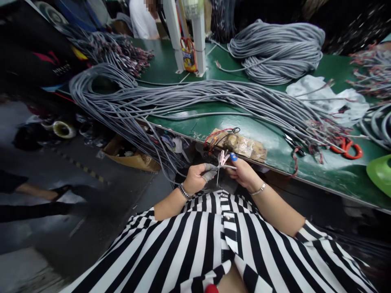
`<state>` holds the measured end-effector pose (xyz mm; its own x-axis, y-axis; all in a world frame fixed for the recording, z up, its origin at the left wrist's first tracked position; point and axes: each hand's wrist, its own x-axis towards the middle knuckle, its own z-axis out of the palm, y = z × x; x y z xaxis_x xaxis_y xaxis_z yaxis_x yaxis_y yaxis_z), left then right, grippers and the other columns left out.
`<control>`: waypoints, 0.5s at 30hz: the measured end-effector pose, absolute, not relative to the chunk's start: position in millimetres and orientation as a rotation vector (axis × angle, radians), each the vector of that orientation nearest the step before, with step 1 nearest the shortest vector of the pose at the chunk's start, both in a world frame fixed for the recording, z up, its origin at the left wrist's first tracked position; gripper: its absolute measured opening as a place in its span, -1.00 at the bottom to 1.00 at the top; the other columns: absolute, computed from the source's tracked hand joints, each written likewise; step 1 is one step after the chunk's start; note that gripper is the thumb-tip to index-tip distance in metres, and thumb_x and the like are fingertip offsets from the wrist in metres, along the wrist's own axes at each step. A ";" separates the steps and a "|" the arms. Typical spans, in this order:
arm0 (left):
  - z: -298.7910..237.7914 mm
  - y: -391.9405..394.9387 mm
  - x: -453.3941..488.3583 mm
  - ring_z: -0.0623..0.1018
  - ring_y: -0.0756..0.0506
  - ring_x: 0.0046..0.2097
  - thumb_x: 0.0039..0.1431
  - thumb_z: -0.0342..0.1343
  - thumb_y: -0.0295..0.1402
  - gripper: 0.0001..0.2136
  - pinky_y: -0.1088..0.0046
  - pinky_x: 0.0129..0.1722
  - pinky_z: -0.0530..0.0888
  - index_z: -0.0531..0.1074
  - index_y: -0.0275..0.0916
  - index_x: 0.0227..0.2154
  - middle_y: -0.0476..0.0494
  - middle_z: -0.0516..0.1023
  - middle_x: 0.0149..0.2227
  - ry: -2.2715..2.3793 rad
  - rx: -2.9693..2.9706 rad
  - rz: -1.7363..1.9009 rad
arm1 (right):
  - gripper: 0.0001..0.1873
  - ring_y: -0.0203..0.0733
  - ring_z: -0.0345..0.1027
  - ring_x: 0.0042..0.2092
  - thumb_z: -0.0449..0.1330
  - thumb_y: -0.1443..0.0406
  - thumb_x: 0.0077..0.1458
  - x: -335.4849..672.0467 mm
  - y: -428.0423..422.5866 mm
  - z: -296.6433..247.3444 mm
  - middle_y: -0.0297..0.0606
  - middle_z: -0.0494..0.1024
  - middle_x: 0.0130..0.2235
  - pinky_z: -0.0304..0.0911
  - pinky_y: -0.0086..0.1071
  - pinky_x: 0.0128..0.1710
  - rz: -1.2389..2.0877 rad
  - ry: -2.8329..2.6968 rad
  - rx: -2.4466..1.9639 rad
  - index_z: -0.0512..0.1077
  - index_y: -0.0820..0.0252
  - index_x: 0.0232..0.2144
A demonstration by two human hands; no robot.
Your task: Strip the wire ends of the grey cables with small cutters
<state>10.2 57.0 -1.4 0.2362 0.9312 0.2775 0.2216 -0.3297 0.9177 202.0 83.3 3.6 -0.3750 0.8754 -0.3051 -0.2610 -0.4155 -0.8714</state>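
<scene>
Head view. Left hand [198, 178] and right hand [243, 171] are close together in front of the striped shirt [214, 244], just below the near edge of the green table [183, 122]. Between them sits the cable end [222, 159], a short grey stub with thin pink and white wires fanned upward.

Left hand: fingers curled in, pinching the cable end from the left; a grey finger cover [210, 172] presses against it. A metal bracelet [184, 191] is on that wrist. Right hand: fingers bunched, pinching the wires from the right; one fingertip wears a blue cap [233, 156] just right of the fanned wires. A thin bangle [259, 189] is on that wrist. The cable end touches both hands, mid-gap, slightly above the knuckles. A thin strand hangs down from it between the hands.

Just beyond the hands, on the near table edge, is a brown taped block [244, 145] with red and black wires looped at its left end. A long grey cable bundle [214, 97] lies across the table from left to right, its left part spilling over the edge. A coil of grey cable [275, 49] is at the far right. Orange scissors [348, 148] lie near the right, with a green object [380, 173] past them at the frame edge. White plastic sheet [330, 99] is right of centre. Two white posts [198, 36] stand far centre. A person in white [142, 20] is at the far side. A tape roll [62, 129] lies on the floor to the left.
</scene>
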 end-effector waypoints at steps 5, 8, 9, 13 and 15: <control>-8.1 62.6 14.0 0.47 0.06 -0.51 0.09 0.16 -0.31 -0.82 0.59 -0.47 0.43 0.52 -0.35 -0.36 -0.08 0.54 -0.51 1.078 1.650 1.124 | -0.50 -0.47 -0.17 -0.64 0.24 -0.12 -0.11 192.6 88.6 -1.3 -0.49 0.15 -0.66 -0.22 -0.50 -0.68 1.533 -0.968 -1.133 0.25 0.18 -0.57; -10.9 63.8 15.0 0.47 0.06 -0.50 0.07 0.18 -0.28 -0.80 0.59 -0.47 0.43 0.52 -0.35 -0.37 -0.08 0.54 -0.51 1.078 1.624 1.111 | -0.47 -0.45 -0.10 -0.62 0.23 -0.15 -0.12 189.4 89.2 -6.0 -0.47 0.19 -0.64 -0.16 -0.50 -0.66 1.448 -0.934 -1.135 0.25 0.17 -0.56; -12.0 64.1 15.1 0.48 0.06 -0.49 0.08 0.17 -0.27 -0.80 0.59 -0.46 0.43 0.52 -0.35 -0.37 -0.09 0.54 -0.50 1.083 1.620 1.106 | -0.47 -0.46 -0.11 -0.62 0.21 -0.17 -0.11 188.5 89.6 -7.1 -0.48 0.18 -0.64 -0.19 -0.50 -0.67 1.500 -0.919 -1.124 0.25 0.17 -0.55; -15.9 64.9 14.4 0.47 0.05 -0.48 0.09 0.16 -0.24 -0.77 0.58 -0.45 0.42 0.52 -0.34 -0.36 -0.08 0.54 -0.50 1.114 1.593 1.075 | -0.42 -0.46 -0.11 -0.61 0.13 -0.23 -0.09 185.2 92.7 -8.5 -0.45 0.19 -0.62 -0.25 -0.52 -0.68 1.735 -0.869 -1.044 0.29 0.19 -0.53; -17.1 64.8 13.8 0.46 0.05 -0.49 0.08 0.17 -0.22 -0.76 0.58 -0.46 0.41 0.52 -0.34 -0.35 -0.08 0.53 -0.51 1.119 1.583 1.062 | -0.41 -0.46 -0.09 -0.60 0.15 -0.22 -0.11 183.4 94.5 -7.9 -0.41 0.24 -0.59 -0.24 -0.52 -0.67 1.740 -0.837 -1.012 0.32 0.21 -0.54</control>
